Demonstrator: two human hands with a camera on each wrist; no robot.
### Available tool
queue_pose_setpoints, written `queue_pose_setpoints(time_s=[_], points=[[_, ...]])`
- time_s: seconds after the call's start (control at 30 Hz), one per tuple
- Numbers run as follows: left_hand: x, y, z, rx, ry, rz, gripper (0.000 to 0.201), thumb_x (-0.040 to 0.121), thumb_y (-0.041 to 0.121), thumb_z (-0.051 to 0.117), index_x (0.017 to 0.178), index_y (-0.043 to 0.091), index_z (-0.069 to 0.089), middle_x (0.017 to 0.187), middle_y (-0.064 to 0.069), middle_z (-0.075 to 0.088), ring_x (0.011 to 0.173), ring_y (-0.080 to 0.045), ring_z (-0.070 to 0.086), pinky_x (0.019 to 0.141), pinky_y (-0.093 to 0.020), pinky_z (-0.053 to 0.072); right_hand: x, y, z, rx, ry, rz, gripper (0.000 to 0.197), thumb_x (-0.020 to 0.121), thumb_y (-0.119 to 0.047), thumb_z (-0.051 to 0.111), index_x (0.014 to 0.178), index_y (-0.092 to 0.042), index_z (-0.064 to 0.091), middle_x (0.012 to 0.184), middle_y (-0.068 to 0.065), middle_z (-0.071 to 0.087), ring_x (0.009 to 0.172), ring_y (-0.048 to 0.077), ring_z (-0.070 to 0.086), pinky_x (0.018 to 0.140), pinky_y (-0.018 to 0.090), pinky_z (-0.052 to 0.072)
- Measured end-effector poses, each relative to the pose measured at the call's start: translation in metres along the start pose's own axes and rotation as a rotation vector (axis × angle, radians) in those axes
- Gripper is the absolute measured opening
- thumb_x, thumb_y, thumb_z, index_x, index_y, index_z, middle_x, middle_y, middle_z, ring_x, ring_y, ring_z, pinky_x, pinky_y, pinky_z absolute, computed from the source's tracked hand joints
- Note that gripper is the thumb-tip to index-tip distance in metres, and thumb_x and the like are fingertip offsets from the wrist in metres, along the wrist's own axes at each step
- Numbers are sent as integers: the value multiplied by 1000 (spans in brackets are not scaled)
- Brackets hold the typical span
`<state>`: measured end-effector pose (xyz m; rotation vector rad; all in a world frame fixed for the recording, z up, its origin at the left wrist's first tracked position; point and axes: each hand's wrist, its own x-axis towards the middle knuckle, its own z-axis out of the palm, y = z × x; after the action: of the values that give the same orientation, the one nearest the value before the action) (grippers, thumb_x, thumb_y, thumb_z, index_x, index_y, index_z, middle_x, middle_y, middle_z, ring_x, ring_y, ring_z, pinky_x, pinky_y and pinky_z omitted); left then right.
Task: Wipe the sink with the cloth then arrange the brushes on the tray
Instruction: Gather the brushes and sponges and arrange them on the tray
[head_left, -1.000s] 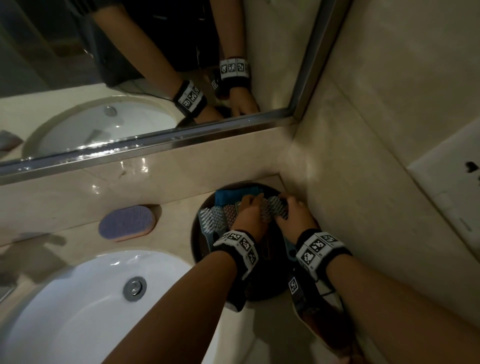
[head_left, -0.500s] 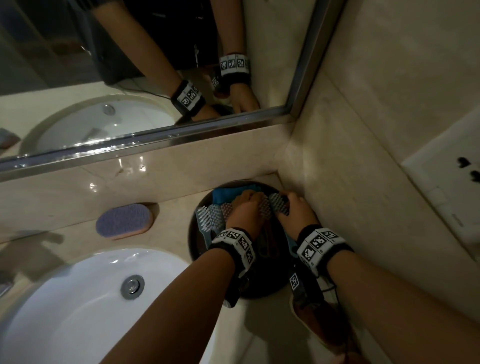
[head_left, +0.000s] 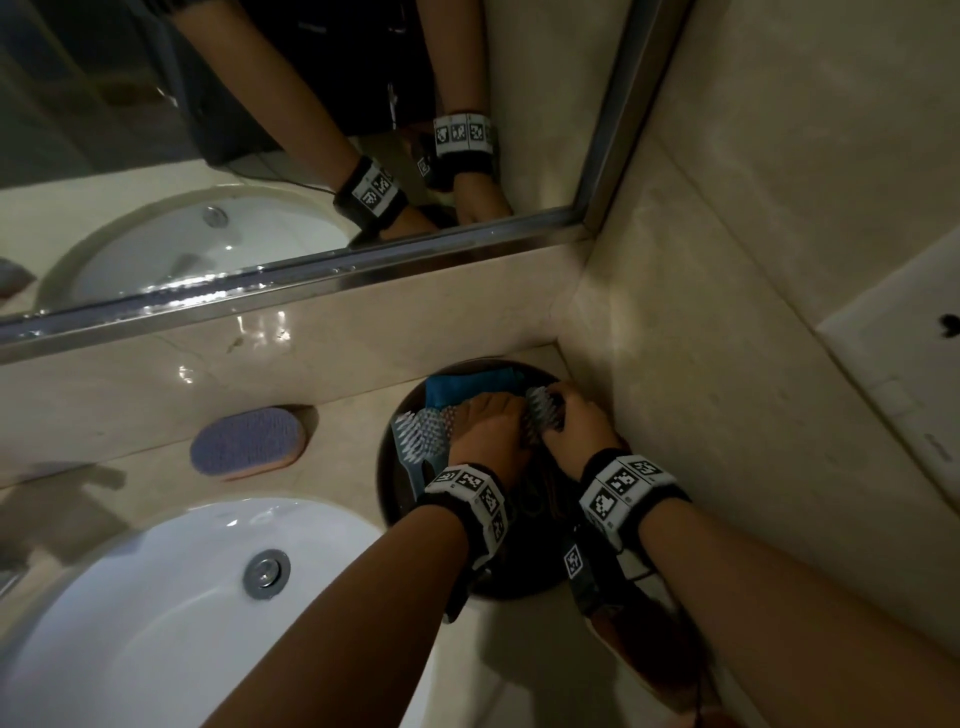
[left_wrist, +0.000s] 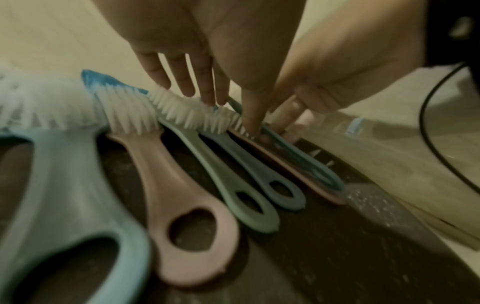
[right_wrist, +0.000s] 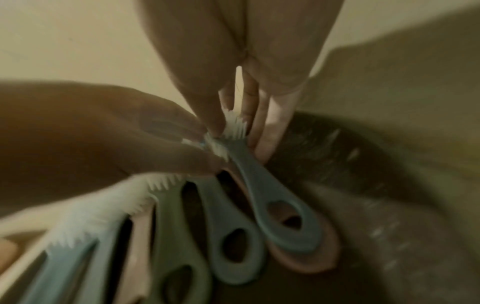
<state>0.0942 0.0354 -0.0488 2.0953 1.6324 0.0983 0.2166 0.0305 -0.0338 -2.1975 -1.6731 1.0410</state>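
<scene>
A dark round tray (head_left: 389, 483) sits in the counter corner with a blue cloth (head_left: 467, 387) at its far side. Several long-handled brushes (left_wrist: 197, 205) lie side by side on it, bristles away from me. My left hand (left_wrist: 207, 96) rests straight fingers on the white bristles of the middle brushes, with its thumb pressing down beside them. My right hand (right_wrist: 233, 117) pinches the head of the rightmost blue-grey brush (right_wrist: 280, 222), which lies on a pink brush (right_wrist: 311, 261). In the head view both the left hand (head_left: 488, 415) and the right hand (head_left: 566, 410) cover the brush heads.
The white sink (head_left: 156, 597) with its metal drain (head_left: 266, 571) lies at the lower left. A purple oval sponge (head_left: 247, 441) sits on the counter left of the tray. A mirror (head_left: 260, 156) runs along the back, and a tiled wall (head_left: 727, 364) closes in on the right.
Both hands stay over the brush heads on the tray, and their fingers have shifted only slightly. The brushes lie much as before.
</scene>
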Motion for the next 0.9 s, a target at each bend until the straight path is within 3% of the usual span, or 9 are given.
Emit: queue_pose_setpoints(time_s=[0.23, 0.37, 0.47, 0.57, 0.63, 0.77, 0.83, 0.9], points=[[2, 2, -2, 23, -23, -9, 48, 89, 35, 53, 134, 19, 44, 139, -3, 42, 132, -25, 32, 107, -34, 24, 5, 7, -7, -102, 87, 10, 51, 90, -10, 46, 140, -19, 37, 127, 18, 51, 114, 34, 53, 98, 39, 45], [1, 3, -9, -15, -82, -11, 52, 90, 31, 53, 138, 18, 40, 144, -6, 38, 134, -26, 31, 111, -37, 24, -3, 8, -7, -140, -11, 12, 51, 92, -19, 45, 142, -19, 33, 127, 18, 48, 114, 33, 52, 98, 37, 44], [-7, 4, -22, -41, -95, -6, 57, 90, 32, 55, 141, 16, 35, 150, -7, 32, 139, -25, 28, 115, -40, 24, -11, 2, -13, -109, -28, 19, 50, 90, -23, 50, 138, -17, 38, 130, 17, 47, 116, 33, 52, 101, 41, 45], [-26, 3, -40, -17, -105, -21, 66, 89, 36, 57, 146, 19, 27, 156, -5, 19, 143, -24, 19, 115, -47, 19, -23, -6, -21, -103, -16, -41, 43, 86, -23, 55, 128, -17, 46, 126, 15, 52, 110, 33, 56, 96, 44, 49], [-41, 0, -48, 22, -109, -25, 72, 87, 38, 59, 147, 21, 22, 158, -2, 14, 144, -24, 16, 115, -49, 17, -34, -11, -28, -99, -15, -71, 43, 84, -21, 59, 125, -17, 47, 125, 15, 52, 110, 33, 56, 95, 42, 49], [-71, -7, -57, 64, -135, -15, 81, 85, 41, 61, 149, 23, 14, 159, 0, 6, 146, -24, 9, 118, -49, 14, -62, -14, -37, -132, -80, -84, 54, 88, -18, 58, 138, -15, 38, 132, 13, 52, 116, 31, 54, 86, 27, 43], [-86, -5, -59, 72, -145, 0, 83, 85, 41, 62, 149, 23, 13, 159, 0, 5, 146, -23, 8, 118, -49, 13, -78, -13, -38, -173, -63, -92, 57, 88, -18, 58, 140, -16, 36, 135, 14, 50, 119, 30, 52, 87, 27, 42], [-101, 0, -57, 55, -151, 29, 83, 84, 39, 63, 149, 23, 14, 159, 0, 6, 146, -23, 8, 118, -50, 13, -97, -13, -38, -214, -35, -92, 59, 87, -18, 60, 140, -16, 37, 138, 15, 47, 122, 31, 49, 95, 33, 44]])
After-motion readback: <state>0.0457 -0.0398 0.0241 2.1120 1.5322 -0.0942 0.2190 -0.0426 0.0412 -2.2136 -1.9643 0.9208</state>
